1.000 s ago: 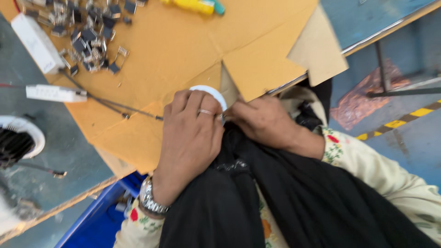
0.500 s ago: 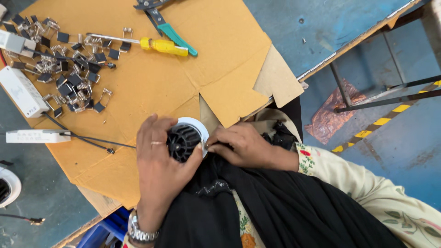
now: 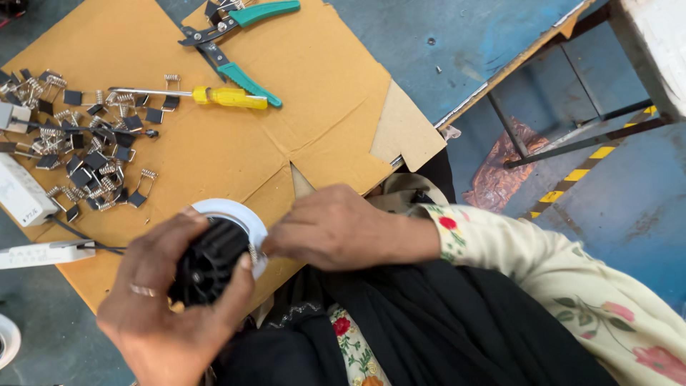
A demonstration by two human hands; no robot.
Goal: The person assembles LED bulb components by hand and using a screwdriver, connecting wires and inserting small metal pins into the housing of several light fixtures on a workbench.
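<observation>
With the left hand (image 3: 168,304) clamped around the round black finned housing with its white rim (image 3: 214,254), the right hand's (image 3: 336,229) pinched fingertips should likely seat the small metal spring clip (image 3: 253,254) squarely at the rim.

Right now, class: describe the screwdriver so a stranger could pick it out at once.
Find the cardboard sheet covering the bench. Near its far edge, just below the green-handled pliers, lies the screwdriver. It alone has a yellow handle with a teal tip, its steel shaft pointing toward the spring clips.
</observation>
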